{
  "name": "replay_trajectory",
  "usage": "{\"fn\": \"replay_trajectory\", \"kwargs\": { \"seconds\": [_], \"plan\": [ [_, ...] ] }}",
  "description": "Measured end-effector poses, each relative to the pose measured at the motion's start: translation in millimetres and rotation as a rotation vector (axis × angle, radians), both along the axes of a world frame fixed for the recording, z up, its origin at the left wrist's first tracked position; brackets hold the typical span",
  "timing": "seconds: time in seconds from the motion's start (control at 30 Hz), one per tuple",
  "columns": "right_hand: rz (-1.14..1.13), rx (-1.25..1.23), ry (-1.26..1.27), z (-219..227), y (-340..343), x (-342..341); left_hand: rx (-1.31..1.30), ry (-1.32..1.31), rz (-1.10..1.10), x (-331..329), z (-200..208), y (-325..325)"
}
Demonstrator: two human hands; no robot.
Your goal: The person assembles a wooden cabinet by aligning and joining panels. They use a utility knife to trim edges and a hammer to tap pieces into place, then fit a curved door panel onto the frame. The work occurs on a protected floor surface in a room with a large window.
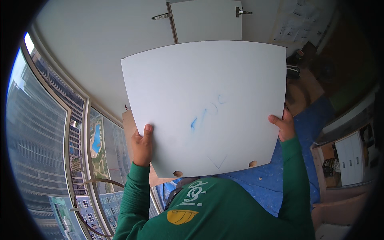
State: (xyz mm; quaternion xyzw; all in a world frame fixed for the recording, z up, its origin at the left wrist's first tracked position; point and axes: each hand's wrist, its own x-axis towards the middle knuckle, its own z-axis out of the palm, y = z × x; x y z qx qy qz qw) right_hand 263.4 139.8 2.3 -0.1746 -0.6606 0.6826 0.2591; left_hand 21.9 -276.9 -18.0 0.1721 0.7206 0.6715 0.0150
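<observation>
A wide white cabinet door panel [180, 88] fills the middle of the view, its face toward me. Blue pencil or marker strokes run across it, and a faint V-shaped mark sits low down. Two round hinge holes show near its lower edge, close to my body. My left hand [142, 146] grips the panel's left edge, thumb on the face and fingers mostly hidden behind. On the opposite edge, my right hand [285, 126] holds it in the same way, somewhat higher up. Past the panel's far edge, a white board [206, 22] has metal hinges at its sides.
A tall window [44, 120] lines the left, with a curved hose or cable [106, 181] beside it. Blue sheeting [256, 192] covers the floor at right. Dark tools [294, 71] lie beyond the panel's right edge. A white-fronted drawer unit [349, 160] stands far right.
</observation>
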Motion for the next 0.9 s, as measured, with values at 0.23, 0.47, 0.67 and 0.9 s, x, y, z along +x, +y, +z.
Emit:
{"fn": "replay_trajectory", "kwargs": {
  "seconds": [0.23, 0.47, 0.67, 0.9],
  "plan": [
    [-0.066, 0.078, 0.034, 11, 0, 36, -0.041, 0.027, -0.022, 16, 25, 9],
    [-0.105, 0.044, 0.040, 7, 3, 55, -0.042, 0.021, -0.040, 28, 28, 17],
    [-0.104, 0.040, 0.042, 8, 5, 61, -0.044, 0.026, -0.043, 34, 30, 20],
    [-0.104, 0.055, 0.046, 8, 6, 59, -0.030, 0.030, -0.025, 39, 28, 21]
  ]
}}
